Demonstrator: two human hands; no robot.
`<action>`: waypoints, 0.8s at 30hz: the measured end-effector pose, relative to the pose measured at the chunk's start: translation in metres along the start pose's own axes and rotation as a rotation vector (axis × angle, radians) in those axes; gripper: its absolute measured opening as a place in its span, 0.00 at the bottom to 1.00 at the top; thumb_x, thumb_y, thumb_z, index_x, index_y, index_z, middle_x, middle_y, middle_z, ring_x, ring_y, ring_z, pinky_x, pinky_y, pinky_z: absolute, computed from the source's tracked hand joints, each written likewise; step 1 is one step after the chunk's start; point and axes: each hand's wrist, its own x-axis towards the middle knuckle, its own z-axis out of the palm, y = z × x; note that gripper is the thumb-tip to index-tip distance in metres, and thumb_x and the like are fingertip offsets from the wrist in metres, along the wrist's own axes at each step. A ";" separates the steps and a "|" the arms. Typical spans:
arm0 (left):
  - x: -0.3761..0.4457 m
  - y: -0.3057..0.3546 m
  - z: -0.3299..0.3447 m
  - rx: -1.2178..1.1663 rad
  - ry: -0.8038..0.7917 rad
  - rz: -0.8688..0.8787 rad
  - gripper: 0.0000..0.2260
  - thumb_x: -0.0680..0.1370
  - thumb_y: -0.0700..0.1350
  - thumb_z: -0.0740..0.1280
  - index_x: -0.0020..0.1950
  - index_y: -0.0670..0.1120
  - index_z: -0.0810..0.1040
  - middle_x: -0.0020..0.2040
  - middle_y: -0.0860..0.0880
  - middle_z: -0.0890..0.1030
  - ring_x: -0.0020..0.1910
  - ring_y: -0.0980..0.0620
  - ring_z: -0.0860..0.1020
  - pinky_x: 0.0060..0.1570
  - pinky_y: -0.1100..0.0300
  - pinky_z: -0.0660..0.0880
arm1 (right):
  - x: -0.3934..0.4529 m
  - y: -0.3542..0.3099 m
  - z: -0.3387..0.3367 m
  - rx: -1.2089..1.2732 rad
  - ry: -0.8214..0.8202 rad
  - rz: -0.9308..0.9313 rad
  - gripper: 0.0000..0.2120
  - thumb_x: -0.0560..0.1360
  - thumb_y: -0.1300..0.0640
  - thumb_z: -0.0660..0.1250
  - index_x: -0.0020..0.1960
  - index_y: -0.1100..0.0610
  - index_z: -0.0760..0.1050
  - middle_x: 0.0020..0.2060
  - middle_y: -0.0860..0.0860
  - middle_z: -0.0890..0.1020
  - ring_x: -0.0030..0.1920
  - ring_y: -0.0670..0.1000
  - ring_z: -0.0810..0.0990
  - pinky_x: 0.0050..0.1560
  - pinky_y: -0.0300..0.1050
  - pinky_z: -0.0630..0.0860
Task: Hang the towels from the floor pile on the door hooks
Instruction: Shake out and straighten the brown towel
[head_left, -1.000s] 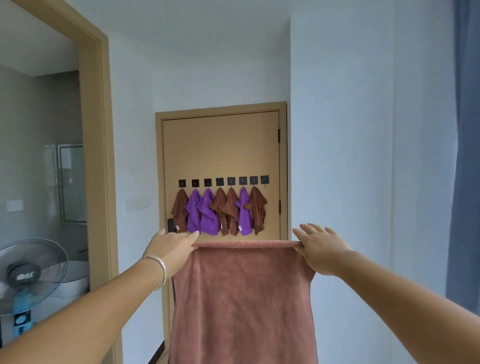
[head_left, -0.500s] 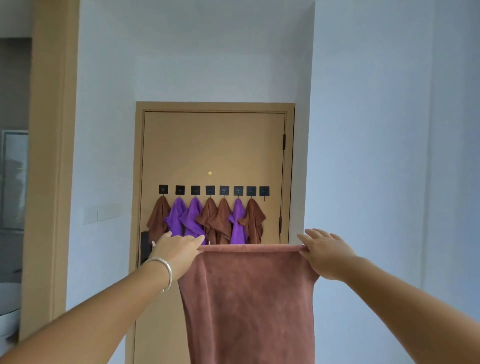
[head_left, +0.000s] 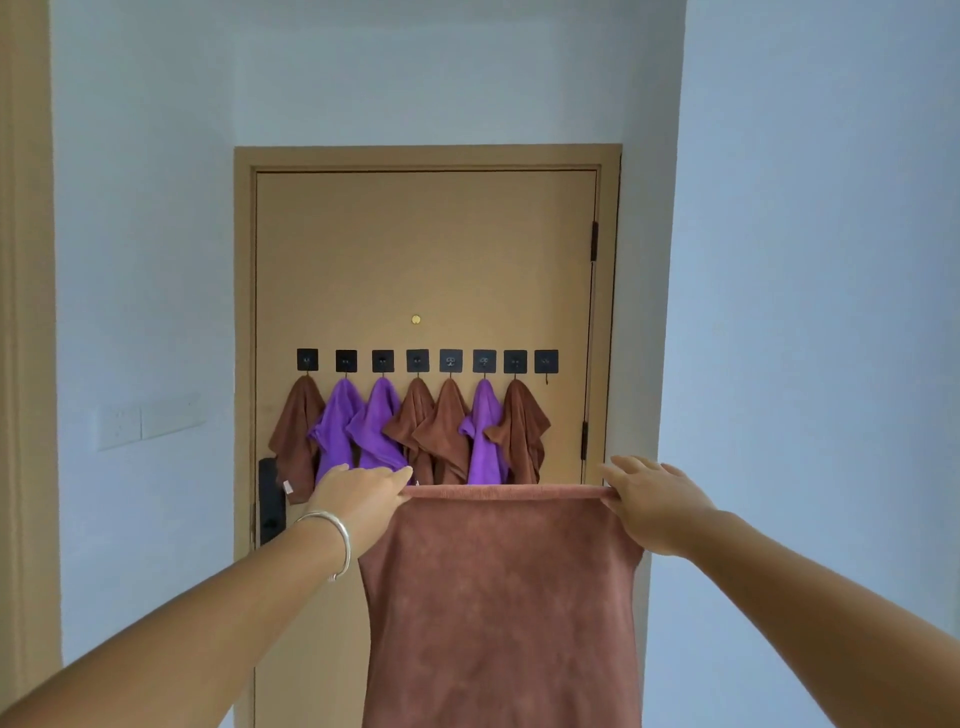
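A brown towel (head_left: 498, 613) hangs stretched out in front of me, held by its top edge. My left hand (head_left: 361, 501) grips the top left corner and my right hand (head_left: 657, 501) grips the top right corner. Ahead stands a tan door (head_left: 426, 249) with a row of several black hooks (head_left: 418, 360). Brown and purple towels (head_left: 374, 426) hang from all of them but the rightmost hook (head_left: 546, 361), which is bare. The floor pile is out of view.
White walls flank the door recess on both sides. A black door handle (head_left: 270, 499) sits at the door's left edge. A white switch plate (head_left: 148, 421) is on the left wall. A wooden frame (head_left: 26, 338) runs down the far left.
The door has grown larger and moved to the centre as I came closer. The fan and side room at the left have left the view. Both hands keep their hold on the towel.
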 end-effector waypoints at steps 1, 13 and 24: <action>0.015 0.000 0.007 0.000 0.002 -0.006 0.20 0.84 0.53 0.49 0.76 0.53 0.60 0.66 0.52 0.75 0.62 0.50 0.75 0.61 0.54 0.67 | 0.016 0.006 0.007 0.014 0.013 -0.002 0.16 0.82 0.46 0.49 0.65 0.47 0.67 0.66 0.46 0.70 0.69 0.51 0.66 0.68 0.50 0.64; 0.192 0.022 0.056 -0.022 0.110 -0.070 0.19 0.84 0.51 0.52 0.75 0.52 0.63 0.58 0.52 0.79 0.49 0.51 0.80 0.48 0.55 0.77 | 0.190 0.089 0.077 0.128 0.142 -0.032 0.15 0.82 0.48 0.50 0.66 0.45 0.69 0.62 0.45 0.71 0.66 0.52 0.69 0.64 0.48 0.67; 0.316 0.038 0.114 -0.166 0.187 0.028 0.34 0.76 0.32 0.56 0.78 0.56 0.55 0.69 0.53 0.73 0.58 0.50 0.78 0.50 0.58 0.76 | 0.288 0.113 0.128 0.242 0.271 -0.042 0.21 0.76 0.67 0.56 0.62 0.49 0.74 0.56 0.46 0.77 0.52 0.51 0.77 0.51 0.44 0.76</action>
